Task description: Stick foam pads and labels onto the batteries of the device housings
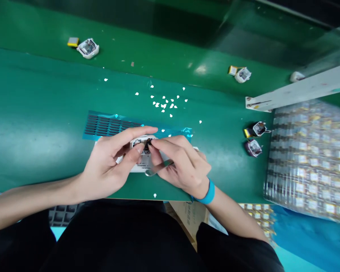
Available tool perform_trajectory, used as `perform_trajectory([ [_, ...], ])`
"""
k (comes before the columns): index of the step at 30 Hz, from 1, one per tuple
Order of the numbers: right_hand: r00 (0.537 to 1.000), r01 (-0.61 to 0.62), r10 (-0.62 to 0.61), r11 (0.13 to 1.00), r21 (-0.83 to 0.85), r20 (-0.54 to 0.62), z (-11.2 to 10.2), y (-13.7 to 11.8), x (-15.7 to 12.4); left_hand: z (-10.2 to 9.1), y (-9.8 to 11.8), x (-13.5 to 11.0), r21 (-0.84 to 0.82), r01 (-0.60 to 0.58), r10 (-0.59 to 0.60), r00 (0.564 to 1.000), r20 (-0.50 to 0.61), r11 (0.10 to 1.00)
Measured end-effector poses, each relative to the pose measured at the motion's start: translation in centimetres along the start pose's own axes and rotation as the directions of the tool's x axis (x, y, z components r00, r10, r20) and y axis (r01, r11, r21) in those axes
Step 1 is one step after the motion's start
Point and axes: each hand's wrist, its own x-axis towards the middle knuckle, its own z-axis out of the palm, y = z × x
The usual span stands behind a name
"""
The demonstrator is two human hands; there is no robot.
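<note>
My left hand (110, 162) grips a small white watch case (135, 142) by its sides, thumb over its open face. Inside the case, dark electronic parts show, partly hidden by fingertips. My right hand (184, 160) pinches at a small dark piece (149, 142) at the case's right side; whether that piece is fixed to the case I cannot tell. A flat metal tool (158, 167) with a rounded end is tucked in the same hand, its other end hidden. Beneath both hands lies a white printed sheet (143, 166).
Behind the hands lies a blue slotted sheet (110, 126). Several white dot stickers (164, 105) are scattered beyond it. Open watch cases with batteries sit at the back left (88, 48), back right (243, 75) and right (259, 129). Clear stacked trays (308, 162) and a white bar (300, 88) stand right.
</note>
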Motion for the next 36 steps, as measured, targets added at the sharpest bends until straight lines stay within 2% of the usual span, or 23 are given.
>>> perform_trajectory([
  [5, 0.988, 0.081, -0.07, 0.994, -0.074, 0.138, -0.6, 0.2, 0.3, 0.0, -0.5, 0.4, 0.137, -0.095, 0.099, 0.995, -0.022, 0.986],
  [10, 0.977, -0.114, 0.084, 0.982, 0.149, 0.194, -0.4, 1.3, 0.6, 0.1, -1.2, 1.4, 0.146, -0.027, 0.039, 0.996, -0.078, 0.989],
  [14, 0.963, -0.16, 0.117, 0.973, 0.166, 0.243, -0.5, 1.8, 0.6, 0.3, -1.3, 1.6, 0.091, 0.04, -0.032, 0.996, -0.087, 0.995],
  [21, 0.979, -0.132, 0.089, 0.963, 0.235, 0.184, -0.7, 1.4, 0.8, 0.6, -0.9, 1.2, -0.144, 0.148, -0.152, 0.988, -0.012, 0.978],
  [25, 0.992, -0.075, 0.054, 0.979, 0.188, 0.114, -0.7, 1.3, 0.8, 0.5, -0.7, 1.3, -0.228, 0.197, -0.197, 0.98, 0.023, 0.954],
  [29, 0.992, -0.052, 0.031, 0.986, 0.16, 0.126, -0.9, 1.5, 0.9, 0.4, -0.8, 1.4, -0.305, 0.266, -0.245, 0.964, 0.105, 0.915],
  [36, 0.994, -0.059, 0.044, 0.987, 0.148, 0.099, -0.8, 1.4, 1.0, 0.1, -0.9, 1.5, -0.317, 0.237, -0.235, 0.971, 0.046, 0.918],
])
